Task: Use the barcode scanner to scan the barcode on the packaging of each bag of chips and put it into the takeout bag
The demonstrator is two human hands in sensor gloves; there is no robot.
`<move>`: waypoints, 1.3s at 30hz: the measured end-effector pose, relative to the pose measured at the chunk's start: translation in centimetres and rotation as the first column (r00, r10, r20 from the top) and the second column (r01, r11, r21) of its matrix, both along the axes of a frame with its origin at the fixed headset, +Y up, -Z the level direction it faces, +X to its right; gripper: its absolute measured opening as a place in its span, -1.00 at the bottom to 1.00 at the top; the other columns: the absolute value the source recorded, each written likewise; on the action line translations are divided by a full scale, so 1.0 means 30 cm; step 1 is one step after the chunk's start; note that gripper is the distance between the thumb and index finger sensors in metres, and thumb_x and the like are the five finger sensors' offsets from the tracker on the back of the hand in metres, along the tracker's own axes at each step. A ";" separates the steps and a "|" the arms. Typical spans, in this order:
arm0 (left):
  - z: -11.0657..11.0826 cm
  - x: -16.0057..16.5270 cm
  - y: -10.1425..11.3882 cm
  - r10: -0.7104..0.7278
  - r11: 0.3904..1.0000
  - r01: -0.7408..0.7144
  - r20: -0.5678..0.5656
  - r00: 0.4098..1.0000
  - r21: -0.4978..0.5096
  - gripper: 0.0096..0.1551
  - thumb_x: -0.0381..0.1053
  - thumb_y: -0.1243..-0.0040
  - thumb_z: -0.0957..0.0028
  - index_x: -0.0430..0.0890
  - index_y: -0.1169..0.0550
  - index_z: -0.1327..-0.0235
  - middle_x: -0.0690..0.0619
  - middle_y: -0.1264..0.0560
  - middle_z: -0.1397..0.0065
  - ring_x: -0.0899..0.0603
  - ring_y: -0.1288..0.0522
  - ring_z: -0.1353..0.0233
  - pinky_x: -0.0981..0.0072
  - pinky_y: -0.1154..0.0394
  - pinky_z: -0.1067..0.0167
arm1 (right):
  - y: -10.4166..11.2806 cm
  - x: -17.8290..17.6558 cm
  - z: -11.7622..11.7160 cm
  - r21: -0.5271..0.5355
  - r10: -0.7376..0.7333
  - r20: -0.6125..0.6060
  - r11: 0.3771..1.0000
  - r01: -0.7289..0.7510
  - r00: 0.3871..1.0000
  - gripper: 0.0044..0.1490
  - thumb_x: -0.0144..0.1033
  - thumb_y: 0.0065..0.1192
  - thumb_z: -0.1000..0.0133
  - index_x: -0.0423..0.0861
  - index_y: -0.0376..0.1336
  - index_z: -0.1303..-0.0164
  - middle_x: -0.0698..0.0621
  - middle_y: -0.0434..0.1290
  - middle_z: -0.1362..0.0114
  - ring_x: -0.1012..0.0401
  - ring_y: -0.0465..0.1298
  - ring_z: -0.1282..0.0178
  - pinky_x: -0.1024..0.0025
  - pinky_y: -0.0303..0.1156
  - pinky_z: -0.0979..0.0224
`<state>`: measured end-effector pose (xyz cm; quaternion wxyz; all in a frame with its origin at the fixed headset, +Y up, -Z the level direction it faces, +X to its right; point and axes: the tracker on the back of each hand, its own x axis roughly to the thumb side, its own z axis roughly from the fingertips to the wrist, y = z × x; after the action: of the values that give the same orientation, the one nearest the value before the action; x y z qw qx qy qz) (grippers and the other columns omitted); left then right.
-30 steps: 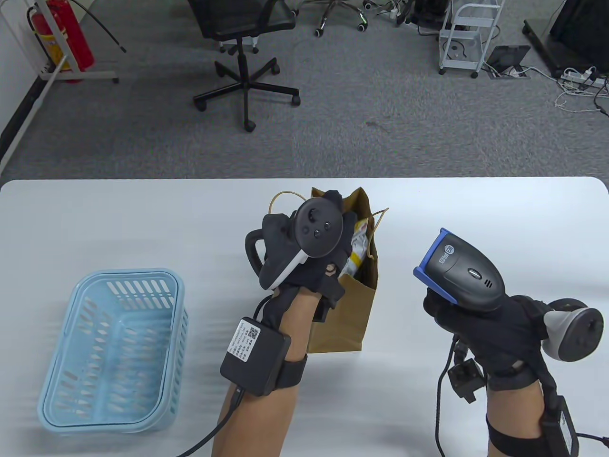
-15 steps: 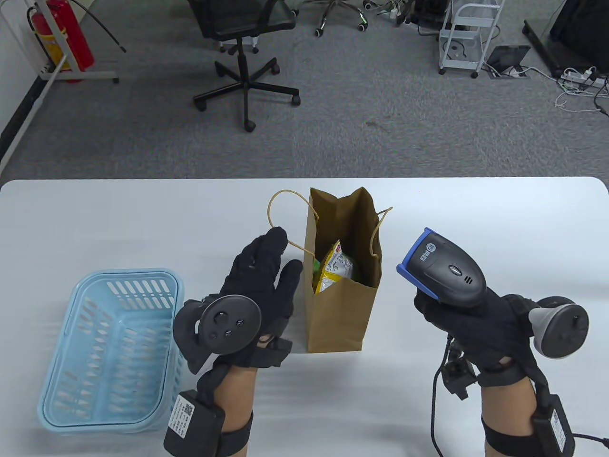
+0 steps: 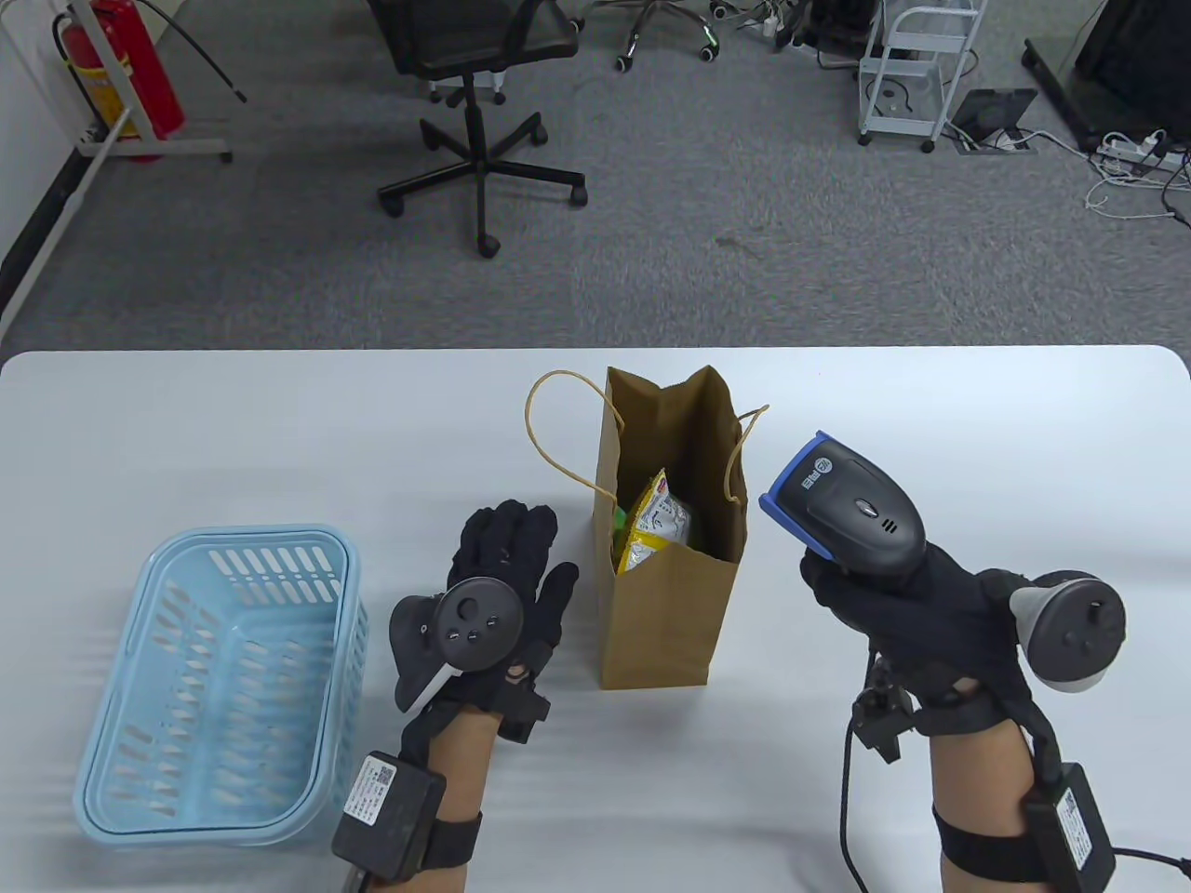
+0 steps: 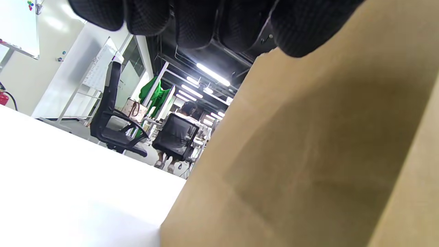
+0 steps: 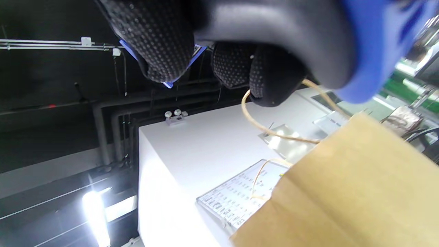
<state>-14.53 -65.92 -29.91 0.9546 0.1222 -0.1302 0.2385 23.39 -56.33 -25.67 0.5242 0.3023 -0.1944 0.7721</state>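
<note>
Takeout bag [image 3: 665,595]: brown paper, upright on the white table [image 3: 279,437], mouth open, used below as the reference for all positions. Its twine handles [image 3: 558,433] arch up on either side of the mouth. One bag of chips [image 3: 656,521], yellow, white and green, sits inside, its top edge showing just under the rim. How many more lie beneath it cannot be told.

Left hand [image 3: 498,605]: just beside the takeout bag's left wall, not touching it in the table view. Fingers [image 3: 507,539] extended and relaxed, palm down, nothing held. The left wrist view confirms this: gloved fingers [image 4: 192,20] hang free at the top edge, with the bag's paper wall [image 4: 308,154] filling the frame right of them.

Right hand [image 3: 916,619]: to the right of the takeout bag, raised off the table, fingers wrapped round the handle of the barcode scanner [image 3: 847,507]. Scanner body is dark grey with a blue nose; the nose points up and left, toward the bag's upper right corner, close to the right handle. In the right wrist view the fingers [image 5: 161,41] curl tight round the grip.

Light blue plastic basket [image 3: 223,684]: well left of the takeout bag, beyond the left hand.
</note>
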 end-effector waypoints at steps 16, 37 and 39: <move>-0.024 -0.049 -0.140 -0.041 0.989 0.036 -0.034 0.999 -0.142 -0.22 0.12 -0.09 -0.20 -0.21 -0.32 -0.64 -0.37 -0.11 -0.67 -0.66 -0.04 -0.56 -0.53 -0.12 -0.33 | -0.296 0.220 -0.194 -0.498 0.475 0.605 0.852 -0.162 0.639 -0.10 -0.21 0.40 -0.22 -0.48 0.12 -0.57 -0.37 0.40 -0.31 -0.21 0.61 -0.15 -0.15 0.53 -0.15; -0.059 -0.073 -0.190 -0.069 0.967 0.058 -0.033 0.997 -0.247 -0.23 0.12 -0.08 -0.21 -0.22 -0.35 -0.62 -0.38 -0.12 -0.66 -0.66 -0.05 -0.56 -0.53 -0.12 -0.33 | -0.670 0.375 -0.270 -0.871 0.857 0.415 0.471 -0.139 0.306 0.05 -0.18 0.40 -0.19 -0.64 0.08 -0.58 -0.40 0.50 -0.32 -0.32 0.59 -0.30 -0.29 0.47 -0.25; -0.058 -0.072 -0.190 -0.073 0.966 0.063 -0.031 0.997 -0.251 -0.23 0.12 -0.08 -0.21 -0.22 -0.35 -0.62 -0.38 -0.13 -0.66 -0.66 -0.05 -0.56 -0.53 -0.12 -0.33 | -0.668 0.373 -0.268 -0.878 0.864 0.402 0.458 -0.142 0.302 0.08 -0.16 0.38 -0.20 -0.64 0.04 -0.60 -0.43 0.47 -0.36 -0.35 0.56 -0.34 -0.32 0.45 -0.27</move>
<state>-16.68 -71.62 -31.66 0.9724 0.0010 -0.0840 0.2175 34.59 -76.36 -33.70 0.1229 -0.2817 0.0160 0.9515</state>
